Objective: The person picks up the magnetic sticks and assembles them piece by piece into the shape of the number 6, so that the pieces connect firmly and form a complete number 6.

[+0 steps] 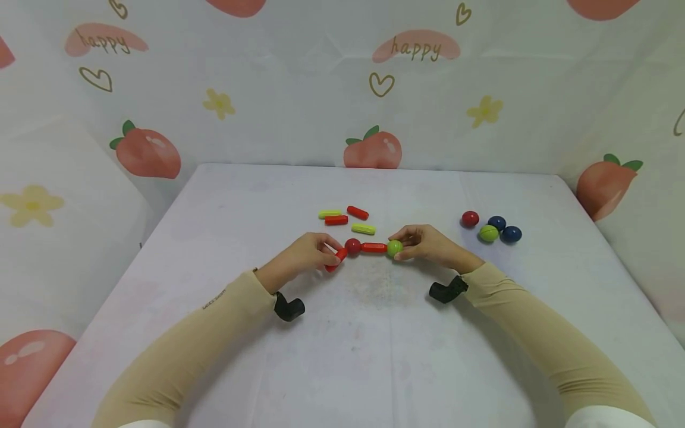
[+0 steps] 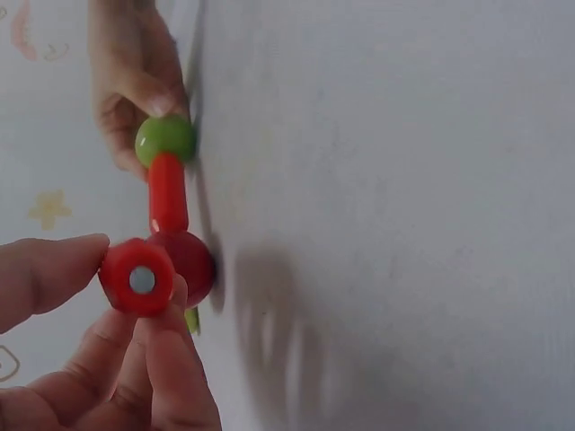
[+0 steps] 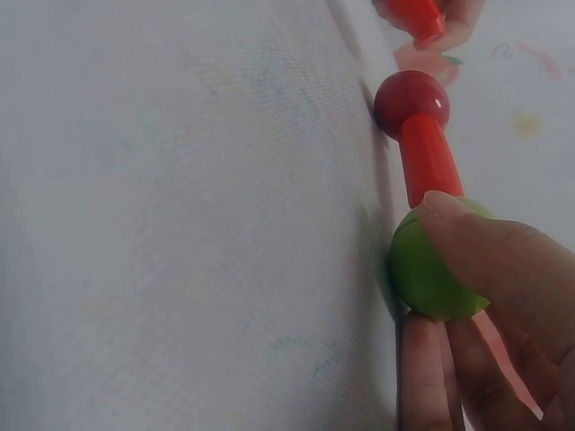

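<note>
My left hand (image 1: pixel 307 257) pinches a red rod (image 1: pixel 336 260) between thumb and fingers; its end, with a round grey metal spot, faces the camera in the left wrist view. Just right of it a dark red ball (image 1: pixel 352 246) joins a second red rod (image 1: pixel 374 247), whose other end meets a green ball (image 1: pixel 395 248). Thumb and fingers of my right hand (image 1: pixel 428 245) grip that green ball. In the right wrist view a gap shows between the left hand's rod (image 3: pixel 419 18) and the red ball (image 3: pixel 411 104).
Behind the hands lie loose rods: two red (image 1: pixel 357 212) and two yellow-green (image 1: pixel 363 229). At the right rest a red ball (image 1: pixel 470 219), a green ball (image 1: pixel 489 233) and two dark blue balls (image 1: pixel 511 234). A white cloth covers the table (image 1: pixel 342 356); a printed curtain (image 1: pixel 299 71) hangs behind.
</note>
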Action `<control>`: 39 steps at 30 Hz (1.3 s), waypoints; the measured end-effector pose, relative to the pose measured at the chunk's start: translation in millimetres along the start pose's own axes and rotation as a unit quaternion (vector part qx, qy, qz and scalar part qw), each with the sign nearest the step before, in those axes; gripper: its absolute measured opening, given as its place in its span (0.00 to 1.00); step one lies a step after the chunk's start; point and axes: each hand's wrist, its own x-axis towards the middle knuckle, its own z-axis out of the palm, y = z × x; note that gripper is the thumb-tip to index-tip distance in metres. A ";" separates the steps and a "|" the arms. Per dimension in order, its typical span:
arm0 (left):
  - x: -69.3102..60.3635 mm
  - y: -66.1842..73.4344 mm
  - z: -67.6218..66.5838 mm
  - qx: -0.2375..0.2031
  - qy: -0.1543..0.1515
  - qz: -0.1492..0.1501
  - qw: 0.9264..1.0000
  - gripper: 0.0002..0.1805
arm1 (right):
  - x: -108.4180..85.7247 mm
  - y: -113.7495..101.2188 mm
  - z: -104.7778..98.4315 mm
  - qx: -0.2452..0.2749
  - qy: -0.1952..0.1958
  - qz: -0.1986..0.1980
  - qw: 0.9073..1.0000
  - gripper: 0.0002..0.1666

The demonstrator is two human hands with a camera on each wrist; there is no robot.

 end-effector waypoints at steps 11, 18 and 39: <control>9.1 -6.8 14.0 -0.063 -0.029 -0.032 0.997 0.17 | 2.5 2.3 0.4 0.010 -0.007 -0.010 1.000 0.26; 12.4 -4.7 22.8 -0.086 -0.023 -0.061 0.994 0.15 | 2.2 2.5 0.2 0.009 -0.008 -0.010 1.000 0.27; 20.0 -1.3 26.7 -0.131 -0.009 -0.088 0.987 0.16 | -0.5 0.2 -1.1 0.007 -0.007 -0.007 1.000 0.26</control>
